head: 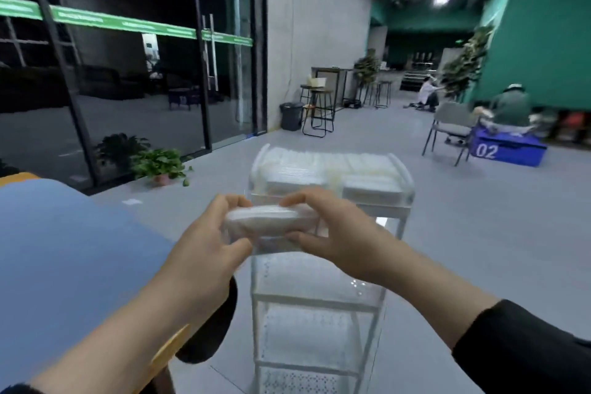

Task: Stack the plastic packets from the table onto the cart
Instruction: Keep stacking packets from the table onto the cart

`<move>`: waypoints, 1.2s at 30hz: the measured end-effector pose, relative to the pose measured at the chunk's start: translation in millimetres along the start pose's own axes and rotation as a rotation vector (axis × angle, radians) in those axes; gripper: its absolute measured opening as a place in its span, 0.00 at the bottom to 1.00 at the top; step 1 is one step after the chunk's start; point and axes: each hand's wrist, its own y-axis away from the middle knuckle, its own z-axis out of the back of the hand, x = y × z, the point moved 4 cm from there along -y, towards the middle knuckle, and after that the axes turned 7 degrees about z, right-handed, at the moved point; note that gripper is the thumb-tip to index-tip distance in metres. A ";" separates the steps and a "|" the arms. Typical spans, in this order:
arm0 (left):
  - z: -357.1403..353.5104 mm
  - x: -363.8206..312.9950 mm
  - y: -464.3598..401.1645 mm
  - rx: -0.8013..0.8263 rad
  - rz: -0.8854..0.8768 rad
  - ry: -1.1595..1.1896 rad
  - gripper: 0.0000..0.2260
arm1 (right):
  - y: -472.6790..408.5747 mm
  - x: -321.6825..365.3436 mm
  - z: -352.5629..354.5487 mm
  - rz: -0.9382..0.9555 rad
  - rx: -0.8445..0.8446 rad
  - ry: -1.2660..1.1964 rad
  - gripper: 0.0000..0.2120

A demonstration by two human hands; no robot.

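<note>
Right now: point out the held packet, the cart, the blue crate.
held packet point(271, 217): head view, middle of its clear top face, between both hands.
cart point(405, 174): head view, right rim of its top tray.
blue crate point(508, 150): head view, front face beside the "02".

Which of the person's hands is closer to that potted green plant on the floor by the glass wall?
Left. The left hand grips the packet's end on the plant's side; the right hand holds the opposite end, farther from it.
</note>
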 end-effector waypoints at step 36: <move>-162.0 -74.7 -162.9 -0.015 -0.457 -0.644 0.15 | 18.5 -178.2 102.8 -0.218 -0.136 0.402 0.13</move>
